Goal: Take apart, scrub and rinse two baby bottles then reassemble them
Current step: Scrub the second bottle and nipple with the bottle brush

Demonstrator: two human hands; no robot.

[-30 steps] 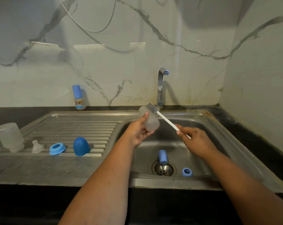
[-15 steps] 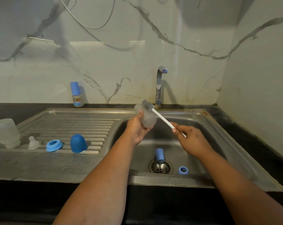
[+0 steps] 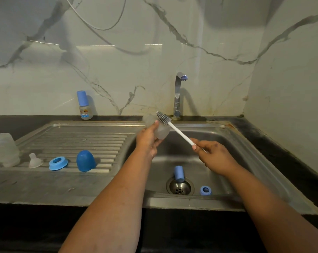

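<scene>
The left hand (image 3: 148, 138) curls its fingers round a clear bottle (image 3: 158, 127), held over the sink (image 3: 218, 136). The right hand (image 3: 214, 155) pinches the white handle of a brush (image 3: 174, 127); its bristle head lies against the bottle just above the left fingertips.

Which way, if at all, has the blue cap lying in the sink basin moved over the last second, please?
No, it has not moved. The blue cap still lies on its side at the far rim of the drain strainer.
</scene>
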